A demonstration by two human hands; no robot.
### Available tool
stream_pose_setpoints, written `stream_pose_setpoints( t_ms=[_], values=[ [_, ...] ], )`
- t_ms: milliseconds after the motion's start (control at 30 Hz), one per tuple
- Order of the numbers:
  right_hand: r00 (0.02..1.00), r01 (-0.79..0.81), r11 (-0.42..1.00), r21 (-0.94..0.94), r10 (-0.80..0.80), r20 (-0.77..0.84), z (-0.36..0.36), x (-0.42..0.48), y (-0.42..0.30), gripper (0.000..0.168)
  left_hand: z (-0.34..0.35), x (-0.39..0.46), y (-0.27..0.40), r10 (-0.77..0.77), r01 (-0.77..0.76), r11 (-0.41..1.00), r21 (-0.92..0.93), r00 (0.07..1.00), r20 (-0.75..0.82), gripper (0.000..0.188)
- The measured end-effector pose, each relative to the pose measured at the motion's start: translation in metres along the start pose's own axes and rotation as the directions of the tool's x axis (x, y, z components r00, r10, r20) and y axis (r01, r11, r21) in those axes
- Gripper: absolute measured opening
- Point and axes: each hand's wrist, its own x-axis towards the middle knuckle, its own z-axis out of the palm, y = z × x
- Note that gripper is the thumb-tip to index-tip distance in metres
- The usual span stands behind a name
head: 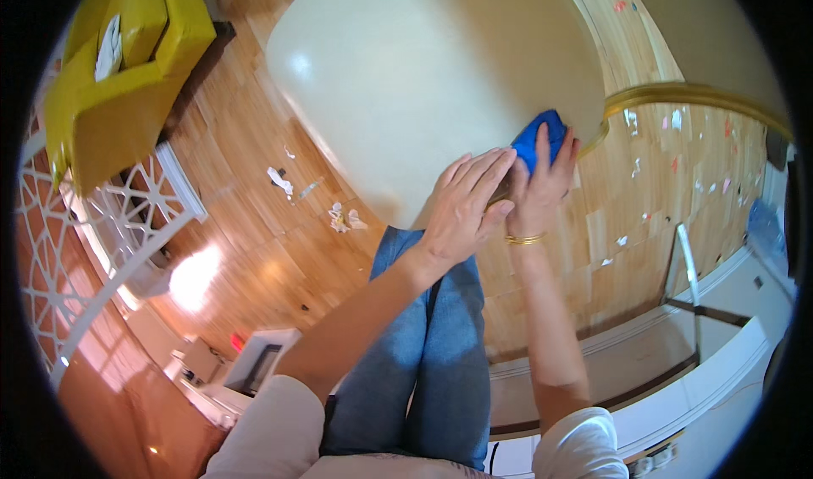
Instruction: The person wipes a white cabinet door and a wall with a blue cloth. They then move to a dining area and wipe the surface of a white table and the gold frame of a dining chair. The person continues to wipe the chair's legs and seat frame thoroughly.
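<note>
A bunched blue cloth (533, 143) lies against the right part of a glossy cream tabletop (406, 79). Gripping it from the near side is my right hand (545, 183), its fingers bent over the fabric and a gold bangle at the wrist. My left hand (467, 202) is stretched flat above the table's near edge, palm down, thumb spread from the fingers. Its fingertips come close to the cloth's near left corner; whether they touch it I cannot tell. Nothing shows in the left hand. Part of the cloth is hidden under the right fingers.
A yellow armchair (136, 91) stands at the upper left, above a white lattice panel (143, 225). Paper scraps (346, 217) litter the wood floor (286, 276). At the right, a gold-trimmed edge (686, 91) curves away from the table. A white cabinet (692, 377) sits at the lower right.
</note>
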Motion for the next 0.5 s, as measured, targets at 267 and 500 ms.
stream_pose_setpoints(
  t_ms=[267,500],
  values=[
    [0.922,0.185,0.982,-0.037,-0.161,0.352,0.026,-0.091,-0.063,0.051,0.009,-0.101,0.008,-0.544,0.483,0.838,-0.253,0.773,-0.327,0.052],
    [0.764,0.363,0.926,0.1,-0.357,0.537,0.025,-0.091,-0.11,0.037,-0.003,-0.135,0.0,-0.943,0.205,-0.054,-0.977,0.311,0.117,0.052]
  ],
)
